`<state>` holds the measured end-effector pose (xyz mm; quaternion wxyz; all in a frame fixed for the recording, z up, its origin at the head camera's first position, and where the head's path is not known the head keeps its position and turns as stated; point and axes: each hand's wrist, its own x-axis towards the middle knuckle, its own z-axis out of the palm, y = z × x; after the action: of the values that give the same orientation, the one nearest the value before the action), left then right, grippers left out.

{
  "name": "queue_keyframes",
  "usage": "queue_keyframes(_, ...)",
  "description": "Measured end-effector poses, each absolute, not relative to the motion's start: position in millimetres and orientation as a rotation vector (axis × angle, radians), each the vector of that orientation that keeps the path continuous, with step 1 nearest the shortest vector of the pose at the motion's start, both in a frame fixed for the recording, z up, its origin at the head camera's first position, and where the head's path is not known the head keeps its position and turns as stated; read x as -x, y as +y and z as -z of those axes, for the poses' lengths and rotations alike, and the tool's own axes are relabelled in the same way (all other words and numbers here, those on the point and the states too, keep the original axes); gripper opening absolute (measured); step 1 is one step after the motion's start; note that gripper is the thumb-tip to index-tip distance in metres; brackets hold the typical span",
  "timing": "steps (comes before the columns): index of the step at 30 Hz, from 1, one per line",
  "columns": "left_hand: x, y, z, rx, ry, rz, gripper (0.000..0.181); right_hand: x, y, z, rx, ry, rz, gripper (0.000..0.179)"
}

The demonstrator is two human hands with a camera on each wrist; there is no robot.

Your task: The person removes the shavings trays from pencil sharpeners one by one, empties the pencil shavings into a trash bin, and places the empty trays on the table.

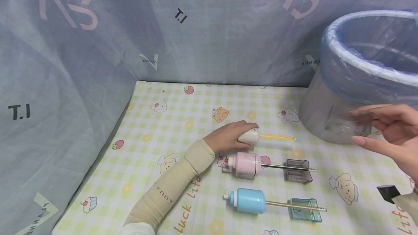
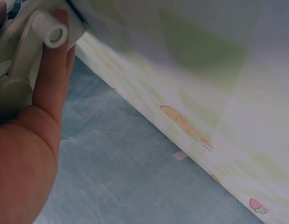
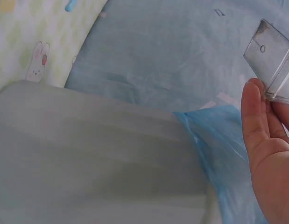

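My left hand (image 1: 230, 136) grips a white crank pencil sharpener (image 1: 250, 136), which has a yellow pencil (image 1: 277, 137) sticking out toward the right. In the left wrist view its crank handle (image 2: 24, 53) shows beside the fingers. My right hand (image 1: 398, 131) holds a clear plastic shavings drawer (image 3: 270, 56) between thumb and fingers, in front of the bin. Nearer to me lie a pink sharpener (image 1: 246, 165) with a black pencil (image 1: 275, 167) and a light blue sharpener (image 1: 250, 200) with a gold-coloured pencil (image 1: 281, 204).
A grey bin (image 1: 318, 108) lined with a blue bag (image 1: 343, 71) stands at the back right. A smoky drawer (image 1: 298, 177) and a teal drawer (image 1: 305, 216) sit on the checked tablecloth (image 1: 143, 169). Grey cloth (image 1: 209, 46) hangs behind and at left.
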<state>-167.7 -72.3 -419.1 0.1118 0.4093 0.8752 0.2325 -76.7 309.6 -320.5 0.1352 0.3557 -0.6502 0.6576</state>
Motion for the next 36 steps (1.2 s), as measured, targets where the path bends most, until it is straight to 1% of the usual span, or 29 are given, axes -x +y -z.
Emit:
queue_keyframes(6,167,-71,420,-1.210,2.576,-0.697,0.070,79,318,318,-0.943,-1.873,-1.905,0.071)
queue_keyframes(12,167,-70,420,-1.210,2.584,-0.705,0.069,84,329,320,-0.810,-1.901,-1.894,0.060)
queue_keyframes(16,166,-69,420,-1.211,2.584,-0.703,0.070,87,334,323,-0.775,-1.903,-1.871,0.061)
queue_keyframes(21,166,-69,421,-1.204,2.584,-0.706,0.069,92,337,324,-0.738,-1.861,-1.934,0.046)
queue_keyframes(25,166,-68,421,-1.213,2.587,-0.704,0.068,96,339,324,-0.706,-1.837,-1.982,0.058)
queue_keyframes(32,167,-67,420,-1.209,2.588,-0.694,0.069,99,345,326,-0.656,-1.862,-1.960,0.063)
queue_keyframes(36,166,-67,420,-1.204,2.584,-0.698,0.069,98,344,323,-0.582,-1.961,-1.851,0.067)
